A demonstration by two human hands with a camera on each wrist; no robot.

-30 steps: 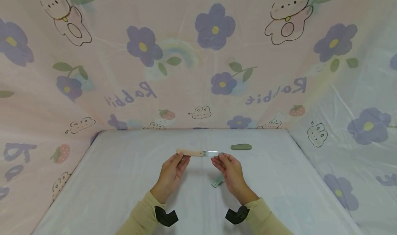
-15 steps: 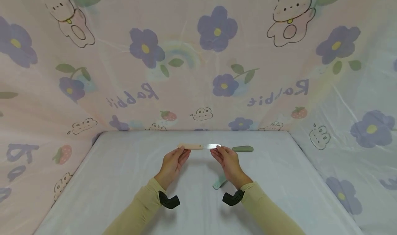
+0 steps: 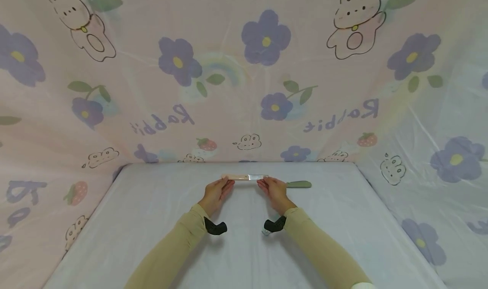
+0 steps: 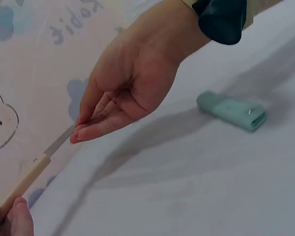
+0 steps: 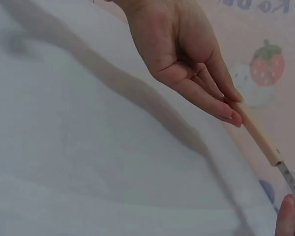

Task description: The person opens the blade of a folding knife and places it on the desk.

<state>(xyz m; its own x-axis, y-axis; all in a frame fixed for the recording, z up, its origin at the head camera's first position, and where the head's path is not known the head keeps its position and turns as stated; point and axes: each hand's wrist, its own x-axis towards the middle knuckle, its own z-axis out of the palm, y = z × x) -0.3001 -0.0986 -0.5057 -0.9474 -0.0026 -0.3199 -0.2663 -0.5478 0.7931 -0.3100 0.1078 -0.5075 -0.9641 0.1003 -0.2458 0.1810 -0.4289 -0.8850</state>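
Observation:
A folding knife with a cream handle (image 3: 240, 177) and a bare steel blade (image 3: 256, 177) stretches level between both hands above the white table. My left hand (image 3: 216, 193) pinches the far end of the handle between thumb and fingers. At the other end, my right hand (image 3: 277, 191) pinches the blade near its tip, so the tip is hidden. The left wrist view shows the right hand (image 4: 137, 73) with the blade (image 4: 59, 141) running out from its fingertips. In the right wrist view, the left hand (image 5: 182, 54) holds the cream handle (image 5: 259, 133).
An olive-green folded knife (image 3: 299, 184) lies on the white table (image 3: 152, 221) just beyond the right hand. A mint-green handle-shaped piece (image 4: 232, 111) with a slotted end lies below the right forearm. Printed rabbit-and-flower cloth walls (image 3: 221, 106) rise around the table.
Both hands have moved forward, away from the body, carrying the knife with them. The right forearm now covers most of the mint-green piece in the head view.

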